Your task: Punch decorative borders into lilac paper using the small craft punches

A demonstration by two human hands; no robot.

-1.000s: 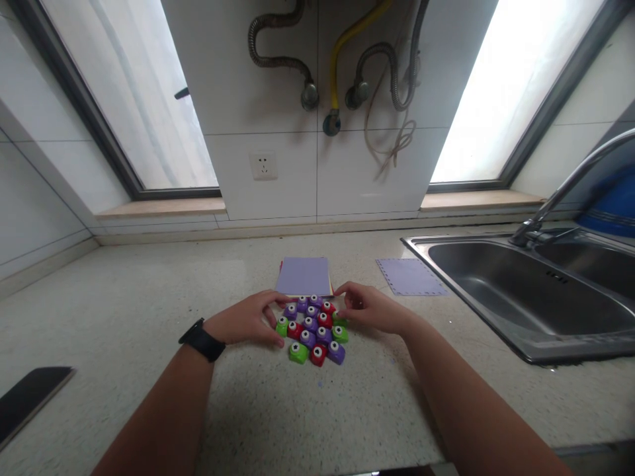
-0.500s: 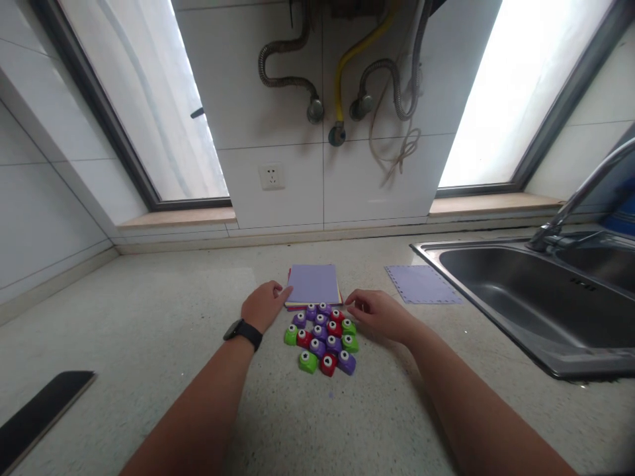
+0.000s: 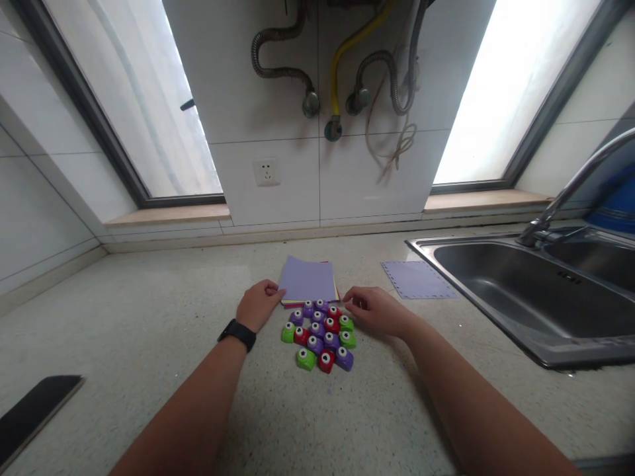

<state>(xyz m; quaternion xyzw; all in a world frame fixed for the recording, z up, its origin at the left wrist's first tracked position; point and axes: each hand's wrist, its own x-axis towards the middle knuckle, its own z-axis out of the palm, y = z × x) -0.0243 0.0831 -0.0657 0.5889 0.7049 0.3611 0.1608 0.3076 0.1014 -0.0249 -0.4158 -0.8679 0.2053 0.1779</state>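
Observation:
A stack of coloured paper [image 3: 333,302] lies on the counter with a purple sheet [image 3: 308,279] on top. The top sheet sits slightly askew, its left side shifted out past the stack. My left hand [image 3: 258,305], with a black watch at the wrist, pinches that sheet by its left edge between thumb and fingers. At the stack's lower right corner is my right hand [image 3: 376,309], loosely curled, a gap showing between thumb and fingers; whether it touches the paper I cannot tell. Just in front of the stack, several small craft punches [image 3: 316,329] in purple, red and green stand close together.
A separate purple sheet [image 3: 417,279] with small cut-outs along its edges lies to the right, beside the steel sink [image 3: 489,317] and its faucet [image 3: 538,228]. A dark flat object [image 3: 37,406] lies at the left. Pipes and a socket [image 3: 266,172] are on the wall.
The top purple sheet has slid left and turned a little on the stack, drawn by my left hand. My right hand stays by the corner. The camera view has shifted slightly.

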